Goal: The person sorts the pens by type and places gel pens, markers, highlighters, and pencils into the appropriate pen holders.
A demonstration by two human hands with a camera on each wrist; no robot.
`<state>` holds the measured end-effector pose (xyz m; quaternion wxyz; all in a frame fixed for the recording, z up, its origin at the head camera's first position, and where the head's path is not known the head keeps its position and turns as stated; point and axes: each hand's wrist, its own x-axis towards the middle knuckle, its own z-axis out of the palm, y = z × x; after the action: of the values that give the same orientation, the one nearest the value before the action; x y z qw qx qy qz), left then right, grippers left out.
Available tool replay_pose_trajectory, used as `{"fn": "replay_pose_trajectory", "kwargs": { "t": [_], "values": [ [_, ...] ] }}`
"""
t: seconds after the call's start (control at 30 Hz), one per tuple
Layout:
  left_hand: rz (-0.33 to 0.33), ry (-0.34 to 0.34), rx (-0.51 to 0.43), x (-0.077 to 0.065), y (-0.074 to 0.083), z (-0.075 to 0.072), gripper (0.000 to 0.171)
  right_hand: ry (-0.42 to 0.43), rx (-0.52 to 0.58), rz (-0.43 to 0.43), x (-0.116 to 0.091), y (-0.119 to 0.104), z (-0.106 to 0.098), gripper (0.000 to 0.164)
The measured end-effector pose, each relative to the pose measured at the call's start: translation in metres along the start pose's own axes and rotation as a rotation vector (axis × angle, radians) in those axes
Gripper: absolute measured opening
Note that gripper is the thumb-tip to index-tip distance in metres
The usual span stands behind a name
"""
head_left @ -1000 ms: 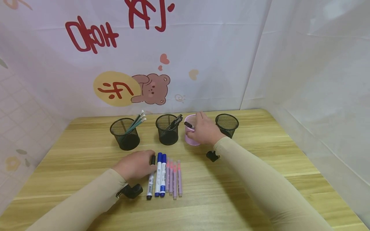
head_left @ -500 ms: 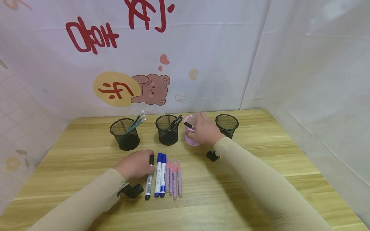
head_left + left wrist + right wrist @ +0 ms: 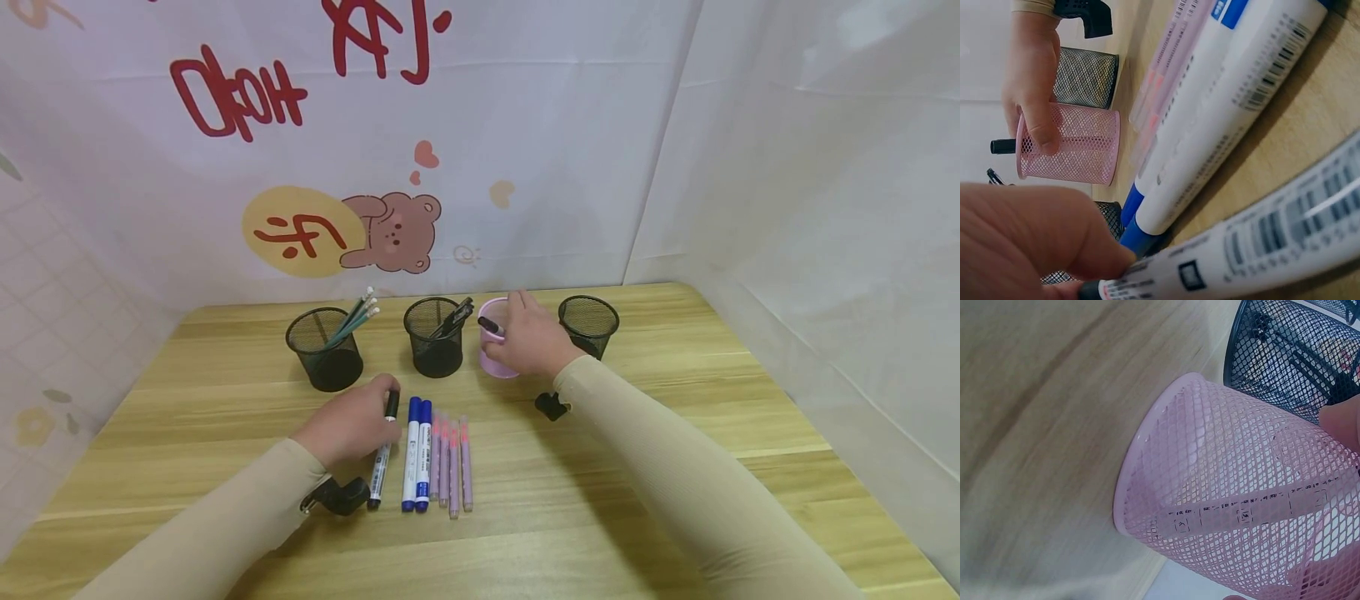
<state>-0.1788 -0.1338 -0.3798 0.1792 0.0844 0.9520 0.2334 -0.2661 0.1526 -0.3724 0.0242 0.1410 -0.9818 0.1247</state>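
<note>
My left hand (image 3: 352, 423) pinches a black-capped whiteboard marker (image 3: 380, 468) near its cap, just left of two blue whiteboard markers (image 3: 412, 467) on the table. Up close in the left wrist view, the thumb presses on the white barrel of the black marker (image 3: 1260, 259). At the back, my right hand (image 3: 536, 340) grips the pink mesh pen holder (image 3: 495, 365) at its rim. One marker with a black end (image 3: 491, 325) leans inside it, and its printed barrel shows through the mesh in the right wrist view.
Several purple pens (image 3: 453, 471) lie beside the blue markers. Behind stand a black mesh holder with pencils (image 3: 330, 367), another with black pens (image 3: 437, 358), and a third black mesh holder (image 3: 589, 317) partly behind the right hand. A white curtain backs the table.
The left hand has drawn the black marker leftward, away from the blue ones, and its lower end has swung left and slightly up. My right hand stays on the pink holder.
</note>
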Motion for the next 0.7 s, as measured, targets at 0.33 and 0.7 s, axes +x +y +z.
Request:
{"fn": "replay_pose_trajectory", "kwargs": {
  "t": [0.33,0.7],
  "values": [
    [0.008,0.035,-0.079,-0.0041,0.0050,-0.0050,0.060,-0.004,0.010,0.004,0.0011,0.0011,0.0018,0.087],
    [0.090,0.111,-0.166,-0.0015,0.0051,-0.0082,0.063,0.000,0.011,0.001,0.0005,0.0003,0.0006,0.086]
  ]
}}
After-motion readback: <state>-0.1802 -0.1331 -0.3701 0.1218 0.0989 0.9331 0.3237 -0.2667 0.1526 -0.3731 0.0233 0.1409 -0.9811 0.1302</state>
